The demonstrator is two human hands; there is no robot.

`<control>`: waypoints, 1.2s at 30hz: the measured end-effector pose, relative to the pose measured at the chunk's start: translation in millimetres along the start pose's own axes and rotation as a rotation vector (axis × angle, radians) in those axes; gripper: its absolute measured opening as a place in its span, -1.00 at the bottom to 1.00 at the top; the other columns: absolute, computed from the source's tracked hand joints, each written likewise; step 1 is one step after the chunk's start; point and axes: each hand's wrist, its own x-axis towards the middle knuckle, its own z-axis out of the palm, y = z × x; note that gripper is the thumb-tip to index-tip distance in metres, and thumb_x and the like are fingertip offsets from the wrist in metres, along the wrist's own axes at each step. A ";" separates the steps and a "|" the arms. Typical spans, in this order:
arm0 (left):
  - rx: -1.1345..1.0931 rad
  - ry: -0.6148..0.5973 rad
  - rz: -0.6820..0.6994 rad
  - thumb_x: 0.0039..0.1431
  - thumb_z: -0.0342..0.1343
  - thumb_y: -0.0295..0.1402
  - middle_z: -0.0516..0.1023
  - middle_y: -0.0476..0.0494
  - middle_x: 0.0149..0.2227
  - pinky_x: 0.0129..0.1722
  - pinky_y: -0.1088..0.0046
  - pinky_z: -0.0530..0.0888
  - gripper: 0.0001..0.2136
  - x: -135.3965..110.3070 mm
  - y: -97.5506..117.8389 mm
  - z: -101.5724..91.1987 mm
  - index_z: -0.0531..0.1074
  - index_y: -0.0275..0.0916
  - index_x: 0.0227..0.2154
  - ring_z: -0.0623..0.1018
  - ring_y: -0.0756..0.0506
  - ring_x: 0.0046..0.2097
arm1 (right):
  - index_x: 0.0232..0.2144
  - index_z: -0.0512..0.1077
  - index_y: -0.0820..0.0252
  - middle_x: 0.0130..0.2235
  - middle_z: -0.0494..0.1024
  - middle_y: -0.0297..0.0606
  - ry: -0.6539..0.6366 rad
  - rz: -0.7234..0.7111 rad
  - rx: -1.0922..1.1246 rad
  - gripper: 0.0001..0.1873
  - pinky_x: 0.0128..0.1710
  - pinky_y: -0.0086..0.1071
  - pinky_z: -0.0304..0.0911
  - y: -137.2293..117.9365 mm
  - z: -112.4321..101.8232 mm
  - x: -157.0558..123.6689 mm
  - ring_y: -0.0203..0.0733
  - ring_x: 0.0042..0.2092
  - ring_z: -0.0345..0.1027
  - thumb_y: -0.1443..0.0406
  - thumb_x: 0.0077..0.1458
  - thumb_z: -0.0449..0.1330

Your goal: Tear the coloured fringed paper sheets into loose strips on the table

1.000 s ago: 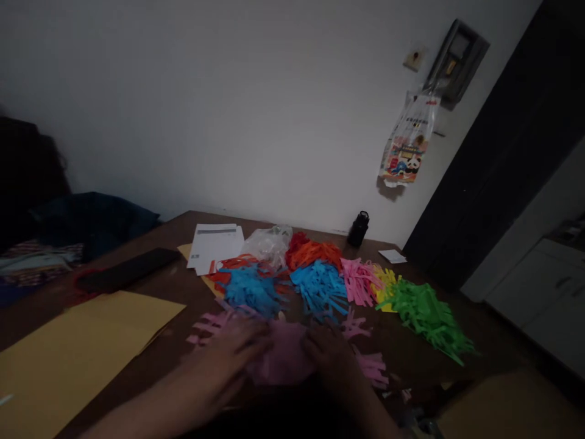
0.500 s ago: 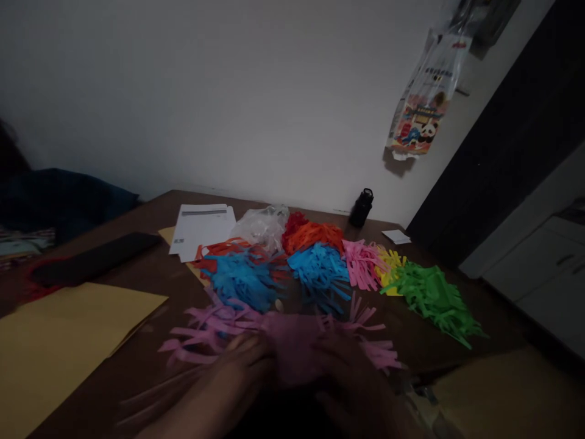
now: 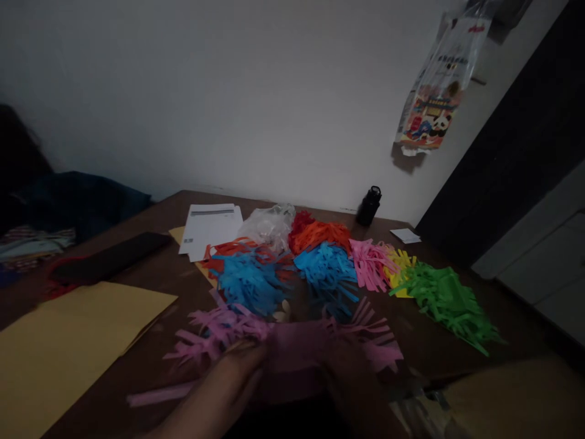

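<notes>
A sheet of pinkish-purple paper (image 3: 299, 344) with fringed ends lies before me at the table's near side. My left hand (image 3: 240, 369) grips it at the left of its plain middle, fingers bent. At the right of that middle, my right hand (image 3: 347, 366) has hold of it too, though its fingers are dim. The cut strips fan out past both hands. A loose-looking pink strip (image 3: 159, 394) sticks out left of my left wrist. Just beyond the sheet lie blue fringed paper (image 3: 251, 283) and a small pale object (image 3: 282, 312) I cannot make out.
Orange (image 3: 322, 236), pink (image 3: 371, 263), yellow (image 3: 402, 262) and green fringed papers (image 3: 450, 302) lie beyond and right. Clear plastic (image 3: 267, 225), white sheets (image 3: 212, 228) and a black bottle (image 3: 369, 206) stand or lie farther back. Yellow-brown paper (image 3: 82, 329) covers the left.
The view has swung slightly left. Both hands stay on the pinkish-purple sheet, whose plain middle now shows wider and flatter. The pink strip by my left wrist is less blurred.
</notes>
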 end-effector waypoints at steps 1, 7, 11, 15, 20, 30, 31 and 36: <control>0.007 -0.006 -0.026 0.26 -0.16 -0.39 0.64 -0.11 -0.27 -0.22 0.44 0.47 -0.72 4.1 -0.2 0.4 0.49 -0.12 -0.33 0.60 -0.13 -0.22 | -0.39 0.40 0.13 -0.37 0.53 -0.30 -0.017 0.053 -0.020 -0.76 -0.17 -0.28 0.21 1.7 1.3 1.3 -0.16 -0.29 0.37 0.51 0.10 0.00; 0.215 -0.042 -0.201 0.25 -0.14 -0.42 0.64 -0.25 -0.12 -0.12 0.27 0.45 -0.72 28.8 -0.2 2.7 0.49 -0.18 -0.19 0.61 -0.24 -0.09 | -0.49 0.42 0.17 -0.43 0.56 -0.27 -0.221 0.297 -0.284 -0.83 -0.33 -0.33 0.15 7.1 11.9 23.8 -0.11 -0.35 0.44 0.49 0.05 0.15; 0.303 -0.136 -0.268 0.24 -0.13 -0.43 0.65 -0.33 -0.15 -0.18 0.20 0.47 -0.70 38.7 4.4 -4.3 0.48 -0.23 -0.11 0.63 -0.31 -0.12 | -0.48 0.45 0.19 -0.45 0.58 -0.19 -0.337 0.397 -0.394 -0.83 -0.46 -0.34 0.10 6.9 13.3 39.6 -0.08 -0.39 0.48 0.46 0.10 0.14; 0.312 -0.176 -0.279 0.25 -0.15 -0.42 0.66 -0.38 -0.18 -0.22 0.19 0.47 -0.69 46.6 7.6 -10.6 0.51 -0.26 -0.16 0.64 -0.32 -0.16 | -0.50 0.45 0.19 -0.53 0.54 -0.19 -0.337 0.430 -0.422 -0.82 -0.53 -0.35 0.06 11.0 14.6 43.2 -0.08 -0.48 0.44 0.45 0.11 0.14; 0.319 -0.206 -0.285 0.25 -0.14 -0.42 0.66 -0.36 -0.17 -0.24 0.27 0.46 -0.69 52.2 7.2 -13.2 0.49 -0.23 -0.11 0.64 -0.27 -0.16 | -0.41 0.45 0.18 -0.30 0.54 -0.13 -0.124 0.180 -0.399 -0.90 -0.26 -0.19 0.18 5.5 8.8 41.4 0.00 -0.27 0.40 0.46 0.04 0.21; 0.361 -0.138 -0.324 0.31 -0.21 -0.37 0.67 -0.31 -0.27 -0.29 0.30 0.45 -0.68 52.7 -4.3 -10.1 0.48 -0.23 -0.20 0.65 -0.25 -0.23 | -0.44 0.41 0.18 -0.37 0.51 -0.34 -0.204 -0.117 -0.183 -0.88 -0.25 -0.32 0.19 -6.6 20.7 29.2 -0.18 -0.29 0.36 0.44 0.09 0.27; 0.376 -0.122 -0.343 0.32 -0.23 -0.36 0.66 -0.31 -0.30 -0.30 0.29 0.45 -0.67 52.1 -7.5 -14.4 0.47 -0.23 -0.20 0.65 -0.25 -0.25 | -0.46 0.41 0.19 -0.38 0.51 -0.33 -0.203 -0.127 -0.196 -0.87 -0.25 -0.31 0.19 -4.6 23.6 27.9 -0.18 -0.30 0.36 0.45 0.08 0.27; 0.468 0.036 -0.354 0.22 -0.15 -0.50 0.53 -0.44 -0.05 -0.12 0.15 0.44 -0.68 44.0 -16.8 -47.7 0.39 -0.33 -0.03 0.56 -0.32 -0.09 | -0.43 0.41 0.20 -0.36 0.52 -0.28 -0.213 -0.175 -0.263 -0.88 -0.24 -0.27 0.23 1.4 33.6 22.8 -0.14 -0.30 0.37 0.48 0.07 0.24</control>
